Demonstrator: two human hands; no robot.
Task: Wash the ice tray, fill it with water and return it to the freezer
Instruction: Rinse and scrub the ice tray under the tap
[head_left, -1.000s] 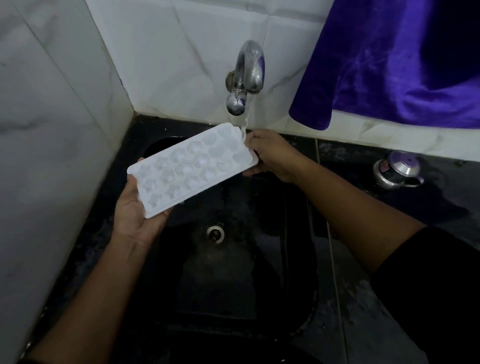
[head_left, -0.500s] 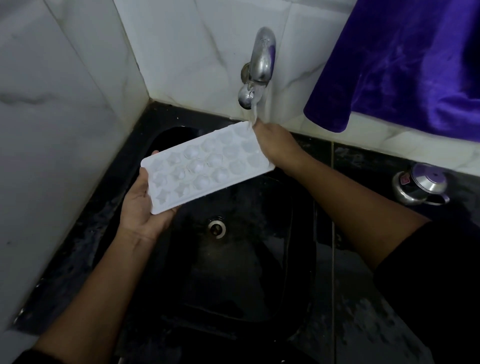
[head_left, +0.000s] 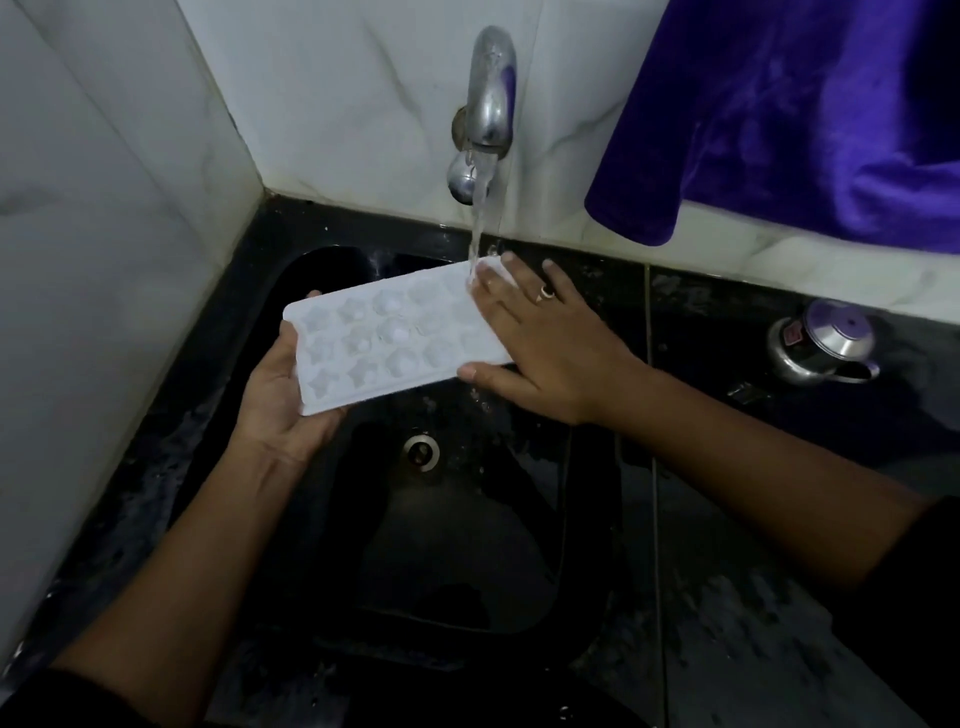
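Head view: ice tray is held over the black sink, cavities up, roughly level, with its right end under the tap. The water stream lands on the far right corner of the tray, right by the fingertips.

Left hand: palm up under the tray's left end, forearm coming in from lower left. Fingers run beneath the tray, one tip curling up at the far edge, thumb against the left end. It's clamped on the tray.

Right hand: palm down over the tray's right end, fingers straight and slightly spread, lying flat on top. The thumb is stretched along the near edge. There's a ring on one finger.

Drain sits below the tray. Purple cloth hangs upper right, and a steel pot sits on the counter at right.
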